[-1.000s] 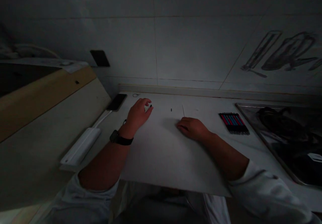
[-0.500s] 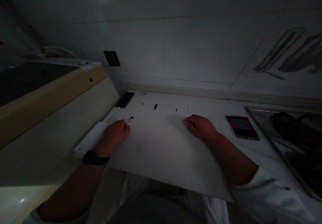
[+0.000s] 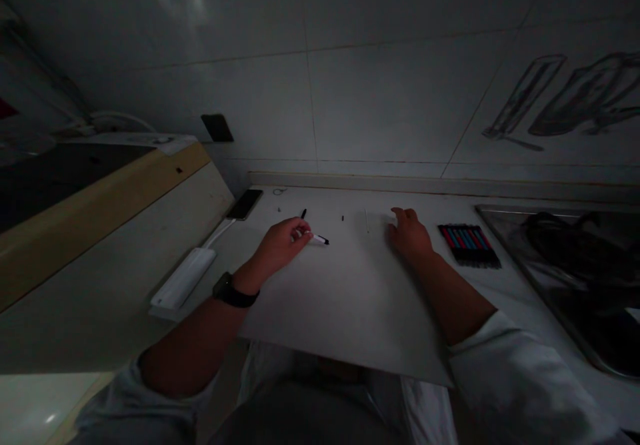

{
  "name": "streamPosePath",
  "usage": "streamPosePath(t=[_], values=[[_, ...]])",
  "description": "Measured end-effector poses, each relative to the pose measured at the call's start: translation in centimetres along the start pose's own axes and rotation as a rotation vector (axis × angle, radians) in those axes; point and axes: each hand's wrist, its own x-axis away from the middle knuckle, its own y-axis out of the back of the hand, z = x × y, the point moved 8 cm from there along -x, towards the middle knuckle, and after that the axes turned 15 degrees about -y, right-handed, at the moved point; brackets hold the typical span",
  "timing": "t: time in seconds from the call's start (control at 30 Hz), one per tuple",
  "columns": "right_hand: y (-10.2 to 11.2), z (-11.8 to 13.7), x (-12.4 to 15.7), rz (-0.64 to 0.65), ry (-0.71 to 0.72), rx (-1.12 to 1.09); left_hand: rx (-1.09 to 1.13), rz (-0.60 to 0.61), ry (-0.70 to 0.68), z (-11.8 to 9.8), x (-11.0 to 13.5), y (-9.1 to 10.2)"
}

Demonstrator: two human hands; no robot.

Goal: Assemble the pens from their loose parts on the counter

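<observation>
My left hand (image 3: 285, 244), with a dark watch on its wrist, is closed on a white pen barrel (image 3: 318, 238) with a black end pointing right. Just behind its fingers lies a short black pen piece (image 3: 304, 214), partly hidden. A tiny black piece (image 3: 343, 218) and a thin white pen refill (image 3: 367, 221) rest on the white counter (image 3: 330, 292). To the right of the refill, my right hand (image 3: 411, 235) hovers with thumb and forefinger apart; nothing shows between them. A tiny light-coloured bit (image 3: 279, 210) lies farther left.
A row of red, blue and black pens (image 3: 469, 245) lies at the right, beside a metal-rimmed sink (image 3: 505, 258) holding dark items. At the left are a phone (image 3: 245, 204), a white box with a cable (image 3: 185, 277) and a large cabinet-like block (image 3: 150, 232). A tiled wall stands behind.
My left hand has moved right with the pen barrel, away from the white box. My right hand has opened and shifted off the refill; the dark piece seen in it before no longer shows.
</observation>
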Motion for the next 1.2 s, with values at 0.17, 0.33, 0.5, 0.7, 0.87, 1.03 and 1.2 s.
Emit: streamPosePath(t=[0.17,0.33,0.5,0.7,0.87,1.03,1.2], values=[[-0.6,-0.6,-0.9,0.025,-0.029,0.061,-0.044,0.05,-0.179,-3.2,-4.2,-1.2],[-1.6,-1.2,-1.8,0.06,-0.066,0.073,0.063,0.072,-0.215,-2.9,-5.7,-3.7],[-2.0,-1.8,-2.5,0.072,-0.113,0.074,0.36,-0.015,-0.076,0.4,-5.5,-6.9],[-0.8,-0.9,-1.9,0.017,-0.019,-0.1,0.646,-0.106,0.022,2.6,-5.1,-8.5],[0.1,-0.1,-0.9,0.048,-0.002,-0.364,0.903,-0.222,0.131,3.5,-4.7,-8.6],[-0.2,1.6,0.5,0.225,0.013,-0.596,1.094,-0.256,0.247,3.5,-4.1,-9.1],[-1.1,3.4,2.3,0.483,-0.073,-0.893,1.081,-0.246,0.25,3.2,-3.9,-8.8]])
